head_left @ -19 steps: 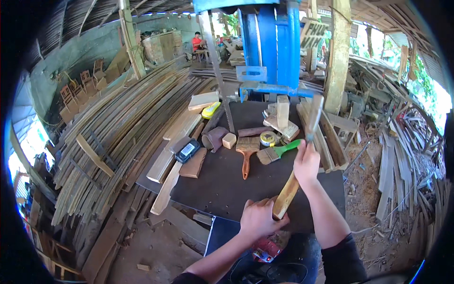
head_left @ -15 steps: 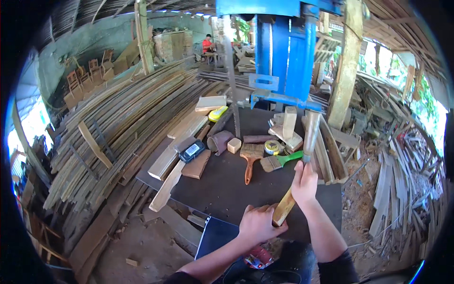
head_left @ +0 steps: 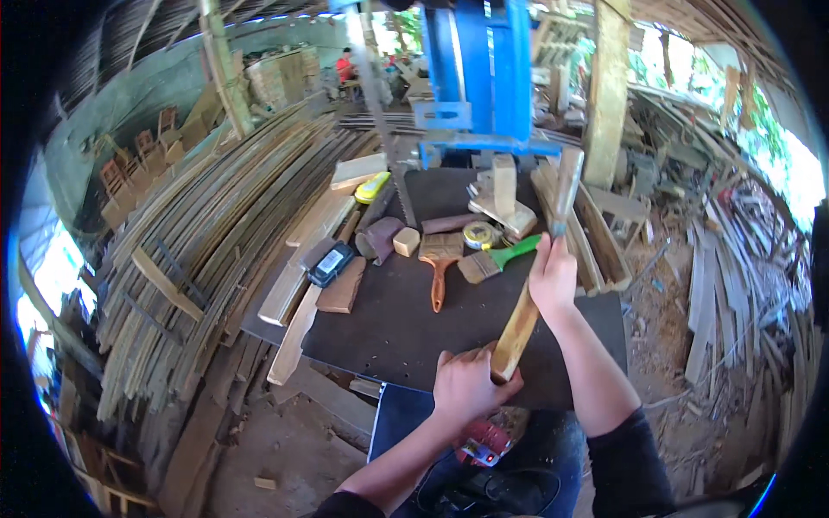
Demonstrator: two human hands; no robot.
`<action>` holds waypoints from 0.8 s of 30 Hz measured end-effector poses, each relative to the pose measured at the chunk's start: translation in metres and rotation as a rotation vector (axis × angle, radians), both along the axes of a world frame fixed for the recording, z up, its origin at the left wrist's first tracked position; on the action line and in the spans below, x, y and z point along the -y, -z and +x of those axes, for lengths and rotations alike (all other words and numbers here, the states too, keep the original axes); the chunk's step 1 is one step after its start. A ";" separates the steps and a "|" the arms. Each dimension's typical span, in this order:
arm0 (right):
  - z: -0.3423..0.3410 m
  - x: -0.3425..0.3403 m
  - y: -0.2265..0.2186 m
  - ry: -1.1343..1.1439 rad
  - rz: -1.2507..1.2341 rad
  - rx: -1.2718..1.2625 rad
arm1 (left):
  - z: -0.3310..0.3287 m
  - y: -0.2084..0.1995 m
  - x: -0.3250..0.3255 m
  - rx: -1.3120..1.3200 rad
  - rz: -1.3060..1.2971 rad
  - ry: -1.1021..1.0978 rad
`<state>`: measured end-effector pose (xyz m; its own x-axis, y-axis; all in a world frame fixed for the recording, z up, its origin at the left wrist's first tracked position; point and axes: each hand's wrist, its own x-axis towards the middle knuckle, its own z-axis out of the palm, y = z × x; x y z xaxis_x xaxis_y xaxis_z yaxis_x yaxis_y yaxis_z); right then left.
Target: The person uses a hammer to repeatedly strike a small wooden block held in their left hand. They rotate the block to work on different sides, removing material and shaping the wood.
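A long chisel (head_left: 520, 332) with a pale wooden handle and a grey metal blade slants up and away above the table's right half. My left hand (head_left: 466, 386) is closed round the butt of its handle, low and near me. Higher up, my right hand (head_left: 553, 274) wraps the handle just below the metal part. Left of the right hand lie a green-handled paintbrush (head_left: 501, 258), an orange-handled paintbrush (head_left: 439, 269) and a round tape measure (head_left: 480, 234). A small wooden block (head_left: 406, 242) sits beside a dull purple-brown curved piece (head_left: 377, 241).
Behind the dark table (head_left: 389, 332) stands a blue bandsaw (head_left: 494, 73), its blade (head_left: 387, 129) running down to the tabletop. A black device (head_left: 332, 263), a yellow tool (head_left: 371, 187) and wood offcuts lie leftward. Stacked boards (head_left: 199, 229) fill the left. A person (head_left: 345, 66) sits far back.
My view has tilted down and to the right, so the bandsaw and tabletop things appear further left and higher. Both hands keep their hold on the chisel.
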<state>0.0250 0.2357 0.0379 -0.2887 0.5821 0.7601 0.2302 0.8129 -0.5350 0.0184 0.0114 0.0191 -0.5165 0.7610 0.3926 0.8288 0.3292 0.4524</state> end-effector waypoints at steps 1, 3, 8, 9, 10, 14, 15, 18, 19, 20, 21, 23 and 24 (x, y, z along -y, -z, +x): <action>-0.001 -0.007 0.006 0.018 -0.051 -0.061 | 0.001 -0.001 -0.003 -0.021 -0.009 -0.001; 0.003 0.017 0.004 -0.043 -0.267 -0.022 | 0.001 -0.002 -0.002 -0.056 -0.025 -0.002; 0.006 0.030 0.001 -0.181 -0.038 -0.002 | 0.001 0.002 -0.005 -0.102 0.010 -0.012; 0.005 0.016 0.001 -0.121 -0.028 0.020 | 0.003 0.003 -0.008 -0.095 0.005 -0.004; 0.004 0.004 0.001 -0.117 -0.010 -0.074 | 0.003 0.004 -0.009 -0.092 -0.005 -0.008; 0.018 -0.011 -0.005 -0.771 -0.710 -0.407 | 0.000 0.013 -0.008 -0.114 0.044 0.005; 0.018 -0.013 -0.006 -0.851 -0.702 -0.475 | -0.001 0.014 -0.008 -0.111 0.054 0.003; 0.021 -0.020 -0.014 -1.106 -0.726 -0.547 | -0.001 0.011 -0.008 -0.100 0.049 0.035; 0.023 -0.015 -0.018 -1.110 -0.777 -0.514 | -0.003 0.011 -0.006 -0.112 0.041 0.029; 0.024 -0.008 -0.024 -1.117 -0.827 -0.480 | -0.005 0.010 -0.004 -0.114 0.058 0.046; 0.025 -0.003 -0.027 -1.126 -0.878 -0.443 | -0.005 0.009 -0.003 -0.118 0.075 0.060; 0.021 -0.005 -0.021 -1.186 -0.884 -0.403 | -0.011 0.008 0.003 -0.115 0.104 0.068; 0.020 -0.007 -0.015 -1.191 -0.870 -0.446 | -0.017 0.010 0.005 -0.106 0.117 0.070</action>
<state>0.0455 0.2423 0.0526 -0.7418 0.4816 0.4667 -0.6069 -0.1862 -0.7726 0.0019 0.0060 0.0094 -0.4147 0.7398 0.5298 0.8930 0.2191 0.3932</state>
